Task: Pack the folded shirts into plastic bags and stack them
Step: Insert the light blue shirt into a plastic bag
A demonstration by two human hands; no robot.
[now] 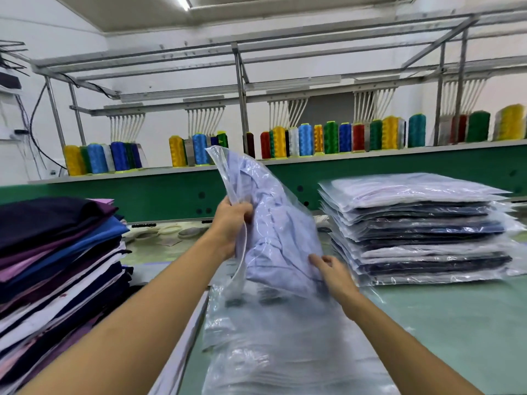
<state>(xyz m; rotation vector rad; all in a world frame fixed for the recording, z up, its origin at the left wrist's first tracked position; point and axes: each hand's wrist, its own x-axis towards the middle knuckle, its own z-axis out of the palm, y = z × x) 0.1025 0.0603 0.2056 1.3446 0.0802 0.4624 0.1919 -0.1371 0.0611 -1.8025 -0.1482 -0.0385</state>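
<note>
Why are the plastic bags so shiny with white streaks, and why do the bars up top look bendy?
In the head view, the ceiling light glints off the held bag and the bagged stack, making white streaks. The same view's wide-angle lens bows and tilts the overhead bars. Near its far right edge, the thread cones look smeared and soft.

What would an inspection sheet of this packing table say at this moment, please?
Surface: pale green table.
Job's things: light blue shirt inside a plastic bag, held up; bagged stack at right; unbagged shirts at left; spare bags underneath.
Clutter: white rings behind.
Hands: left hand grips the bag; right hand touches its lower part.
Cables: black cables on left wall.
Surroundings: thread cones on a green machine.
</note>
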